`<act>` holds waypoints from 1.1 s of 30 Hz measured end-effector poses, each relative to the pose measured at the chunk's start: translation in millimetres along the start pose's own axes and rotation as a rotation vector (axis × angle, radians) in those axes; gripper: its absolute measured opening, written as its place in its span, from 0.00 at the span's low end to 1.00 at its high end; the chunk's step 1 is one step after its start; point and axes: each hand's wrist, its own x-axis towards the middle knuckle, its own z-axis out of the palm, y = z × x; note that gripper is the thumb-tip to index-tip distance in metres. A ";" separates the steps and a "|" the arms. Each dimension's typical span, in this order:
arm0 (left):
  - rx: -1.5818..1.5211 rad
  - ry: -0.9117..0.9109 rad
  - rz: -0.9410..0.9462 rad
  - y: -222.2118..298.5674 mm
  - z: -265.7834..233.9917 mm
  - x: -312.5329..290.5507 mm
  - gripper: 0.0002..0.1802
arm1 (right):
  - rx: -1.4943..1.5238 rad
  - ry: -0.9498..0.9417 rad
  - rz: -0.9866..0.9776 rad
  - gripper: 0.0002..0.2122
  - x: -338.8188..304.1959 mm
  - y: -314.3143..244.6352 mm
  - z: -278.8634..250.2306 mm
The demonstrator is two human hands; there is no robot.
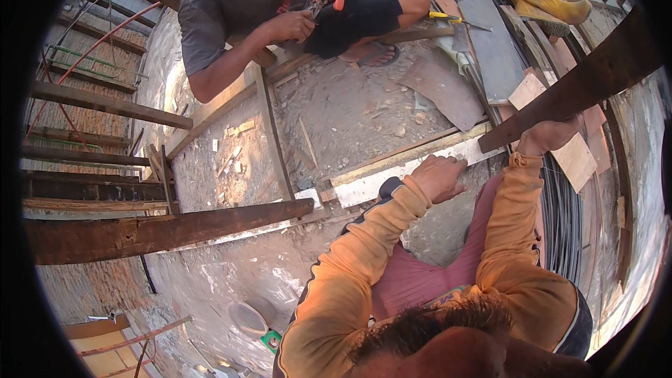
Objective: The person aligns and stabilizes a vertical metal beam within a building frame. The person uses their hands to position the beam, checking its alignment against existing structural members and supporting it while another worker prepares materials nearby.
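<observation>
Unclenched left hand (439,178) lies over a long white board (413,168); right hand's (549,137) grip is unclear; slipping might cause scrapes.

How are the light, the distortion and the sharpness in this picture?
Head view: black fisheye border all round; wood scraps left of centre lie in bright sun; glare nearly whitens the lower right rim; the left hand shows without strong blur.

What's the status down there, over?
Left grip at white board. Right grip at dark beam, which partly hides it. Co-worker opposite, with pliers.
</observation>
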 end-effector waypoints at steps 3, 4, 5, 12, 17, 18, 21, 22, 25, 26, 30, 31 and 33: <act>0.015 -0.010 0.014 -2.7 3.3 2.0 0.27 | -0.210 -0.011 -0.076 0.19 4.1 -22.7 -4.2; 0.017 -0.009 0.011 -1.9 3.4 2.2 0.27 | -0.196 0.005 -0.100 0.19 4.4 -23.1 -4.5; 0.019 -0.009 0.007 -1.0 3.4 2.2 0.27 | -0.182 0.020 -0.123 0.20 4.3 -23.1 -4.5; 0.017 0.005 0.014 -0.4 4.8 0.7 0.27 | -0.102 0.114 -0.169 0.21 4.6 -23.7 -1.5; 0.027 0.006 0.012 0.4 3.9 0.2 0.27 | -0.089 0.093 -0.102 0.22 1.1 -5.7 2.6; 0.028 0.010 0.012 0.4 4.2 -0.1 0.27 | -0.119 0.080 -0.091 0.23 0.2 -4.7 3.1; 0.030 0.016 0.011 0.7 4.3 -1.0 0.27 | -0.137 0.079 -0.084 0.23 -3.7 7.0 3.8; 0.032 0.013 0.012 0.5 4.4 -0.6 0.28 | -0.127 0.081 -0.109 0.23 -3.4 12.8 3.9; 0.035 0.010 0.014 -0.3 5.2 0.6 0.28 | -0.105 0.068 -0.122 0.24 -2.0 19.2 3.8; 0.035 0.013 0.013 -0.6 5.4 0.1 0.28 | -0.104 0.051 -0.085 0.24 -2.1 9.9 2.5; 0.047 0.016 0.004 0.8 4.8 -0.8 0.27 | -0.124 0.066 -0.082 0.25 -2.3 8.4 2.5; 0.049 0.015 -0.002 1.2 5.0 -0.7 0.27 | -0.104 0.084 -0.082 0.22 -1.7 7.2 3.0; 0.053 0.015 -0.016 2.1 5.5 -0.7 0.27 | -0.084 0.109 -0.092 0.18 -0.6 2.1 3.6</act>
